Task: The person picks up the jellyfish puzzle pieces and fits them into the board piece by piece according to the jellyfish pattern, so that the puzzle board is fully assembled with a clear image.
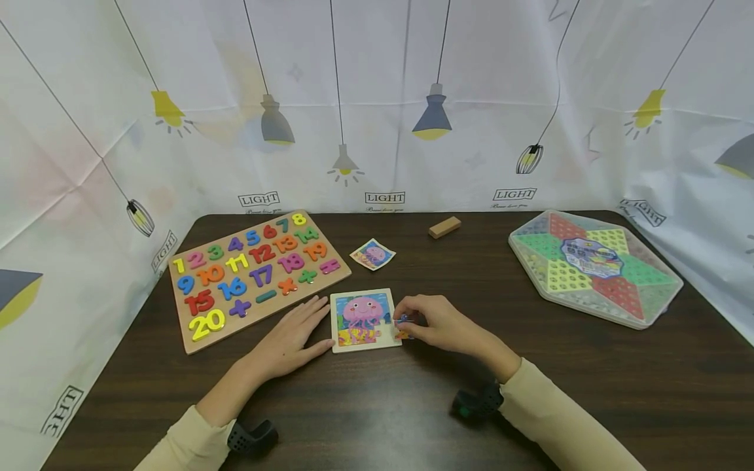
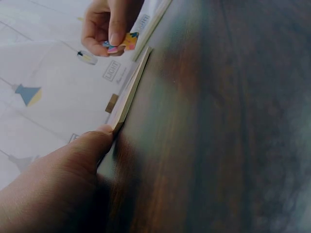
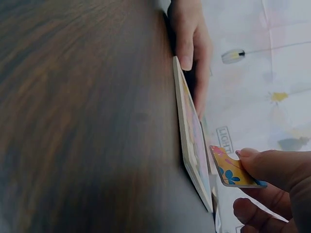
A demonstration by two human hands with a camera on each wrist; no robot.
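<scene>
A square jigsaw puzzle (image 1: 362,313) with a pink jellyfish picture lies flat on the table, its lower right corner bare wood. My left hand (image 1: 296,335) touches the puzzle's left edge, fingers straight and thumb at the lower left corner. Between thumb and fingers, my right hand (image 1: 438,322) pinches a puzzle piece (image 3: 232,170) just off the puzzle's right side. That piece is yellow-orange with blue leaf shapes and a curved notch, and in the right wrist view it is held above the tabletop.
A wooden number board (image 1: 259,278) with colourful numerals lies on the left. Behind the puzzle are a small jellyfish picture card (image 1: 373,254) and a wooden block (image 1: 444,227). On the right sits a hexagonal game box (image 1: 595,267). A printed curtain (image 1: 377,78) hangs behind the dark table (image 1: 377,412).
</scene>
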